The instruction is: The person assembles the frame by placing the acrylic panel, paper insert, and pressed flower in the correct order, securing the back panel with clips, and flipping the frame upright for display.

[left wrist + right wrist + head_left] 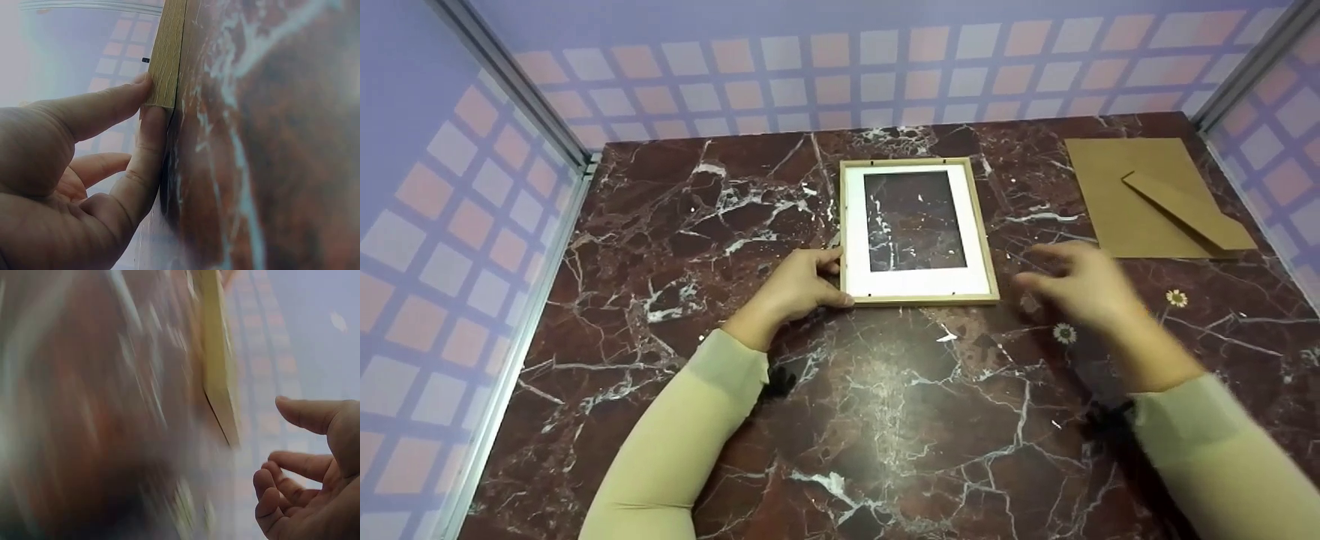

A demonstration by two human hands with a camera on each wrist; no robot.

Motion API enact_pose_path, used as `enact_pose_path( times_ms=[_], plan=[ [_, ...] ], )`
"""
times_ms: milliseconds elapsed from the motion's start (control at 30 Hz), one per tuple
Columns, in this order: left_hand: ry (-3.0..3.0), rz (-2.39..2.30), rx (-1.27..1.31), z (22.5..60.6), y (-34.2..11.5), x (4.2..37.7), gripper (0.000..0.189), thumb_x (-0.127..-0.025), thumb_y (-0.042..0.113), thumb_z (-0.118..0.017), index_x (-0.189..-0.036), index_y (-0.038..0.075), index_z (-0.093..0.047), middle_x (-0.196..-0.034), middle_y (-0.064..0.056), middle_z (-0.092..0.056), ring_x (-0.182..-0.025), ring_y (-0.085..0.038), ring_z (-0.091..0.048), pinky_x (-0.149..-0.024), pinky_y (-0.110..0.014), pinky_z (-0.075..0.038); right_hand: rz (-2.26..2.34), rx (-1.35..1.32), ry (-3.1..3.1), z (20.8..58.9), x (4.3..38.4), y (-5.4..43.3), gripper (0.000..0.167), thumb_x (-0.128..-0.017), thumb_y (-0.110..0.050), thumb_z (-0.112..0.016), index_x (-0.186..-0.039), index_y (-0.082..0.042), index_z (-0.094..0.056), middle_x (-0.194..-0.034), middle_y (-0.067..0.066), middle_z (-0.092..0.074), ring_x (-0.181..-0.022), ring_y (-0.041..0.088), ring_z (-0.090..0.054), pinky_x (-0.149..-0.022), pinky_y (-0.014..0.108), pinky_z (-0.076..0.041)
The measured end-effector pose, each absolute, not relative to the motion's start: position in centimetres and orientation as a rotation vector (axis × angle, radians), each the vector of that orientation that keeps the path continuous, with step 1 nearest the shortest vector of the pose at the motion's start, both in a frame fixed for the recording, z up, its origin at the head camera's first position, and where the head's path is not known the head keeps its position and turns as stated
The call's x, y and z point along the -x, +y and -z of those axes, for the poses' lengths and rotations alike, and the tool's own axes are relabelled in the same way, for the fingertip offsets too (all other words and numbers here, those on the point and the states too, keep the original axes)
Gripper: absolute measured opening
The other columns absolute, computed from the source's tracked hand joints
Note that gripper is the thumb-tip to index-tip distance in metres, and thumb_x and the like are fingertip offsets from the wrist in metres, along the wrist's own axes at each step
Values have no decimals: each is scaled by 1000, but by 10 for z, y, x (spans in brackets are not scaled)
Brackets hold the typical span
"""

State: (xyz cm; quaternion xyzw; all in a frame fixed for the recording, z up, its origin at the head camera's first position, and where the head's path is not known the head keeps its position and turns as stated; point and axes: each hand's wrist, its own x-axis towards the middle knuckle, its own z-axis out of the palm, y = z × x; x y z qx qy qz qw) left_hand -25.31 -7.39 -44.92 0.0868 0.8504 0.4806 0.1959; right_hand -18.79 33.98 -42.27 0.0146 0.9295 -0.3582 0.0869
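Note:
A picture frame [981,232] with thin light-wood edges and a white mat [919,283] lies flat on the table; dark marble shows through its window. My left hand [802,289] holds the frame's near left corner, thumb at the front edge. Close up in the left wrist view, thumb and finger pinch the end of the wooden edge [165,62]. To the right of the frame, my right hand [1084,289] is blurred and apart from it, holding nothing. In the right wrist view its fingers [306,467] are loosely bent, the thumb held away from them.
At the back right lies a brown backing board [1099,187] with a stand leg [1185,214] angled across it. Two small daisy-like flowers rest near my right forearm, one yellow-centred [1176,298] and one paler [1064,332]. Tiled-pattern walls [877,52] enclose the marble table [885,450].

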Motion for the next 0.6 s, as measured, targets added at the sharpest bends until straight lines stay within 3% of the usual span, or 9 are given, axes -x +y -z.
enact_pose_path(
  times_ms=[67,167,233,300,333,433,533,600],
  plan=[
    [2378,-1348,-244,448,-75,253,99,-78,-3,-99,-166,3,-53,-138,-17,-73,-111,-23,-69,-92,-29,-64,1102,-99,2731,414,186,363,82,-106,-46,-80,-169,-3,-49,-168,39,-48,-148,59,-53,-120,79,-48],
    [2365,-1349,-254,451,-75,253,99,-79,-2,-98,-167,3,-51,-139,-18,-73,-116,-25,-69,-102,-33,-64,1072,-161,2765,406,179,402,83,-107,-53,-77,-170,-6,-49,-162,37,-57,-131,42,-70,-106,55,-64],
    [2361,-1340,-261,452,-75,252,99,-80,-1,-98,-167,3,-51,-139,-18,-73,-118,-24,-68,-105,-33,-63,1042,-186,2817,405,174,426,79,-107,-51,-76,-167,-5,-53,-144,16,-77,-111,17,-76,-90,34,-66],
    [2357,-1335,-261,453,-75,253,99,-80,-1,-98,-167,4,-51,-138,-18,-74,-118,-25,-69,-105,-35,-63,1004,-196,2869,406,168,448,74,-109,-49,-76,-163,-2,-58,-115,-7,-84,-87,1,-70,-69,22,-58],
    [2356,-1331,-260,453,-75,253,99,-80,-1,-98,-167,4,-51,-138,-18,-75,-118,-25,-69,-105,-35,-63,977,-197,2894,406,166,458,71,-109,-47,-75,-160,0,-60,-103,-17,-80,-79,-3,-65,-63,22,-57],
    [2360,-1328,-262,452,-75,253,99,-80,-1,-98,-167,5,-51,-137,-18,-75,-118,-26,-69,-106,-37,-63,951,-250,2878,407,161,485,68,-111,-46,-72,-157,4,-61,-92,-36,-65,-70,2,-62,-58,27,-57],
    [2371,-1331,-260,452,-77,254,99,-80,1,-98,-167,6,-51,-139,-18,-74,-120,-26,-68,-108,-38,-62,913,-323,2821,410,162,507,70,-112,-49,-70,-156,5,-61,-95,-25,-73,-77,8,-67,-65,30,-62],
    [2376,-1336,-254,452,-77,254,99,-80,1,-98,-167,6,-52,-140,-18,-74,-121,-27,-67,-109,-39,-61,885,-346,2790,414,166,517,71,-113,-49,-68,-156,6,-59,-108,-1,-83,-96,26,-74,-80,41,-66]
  ],
)
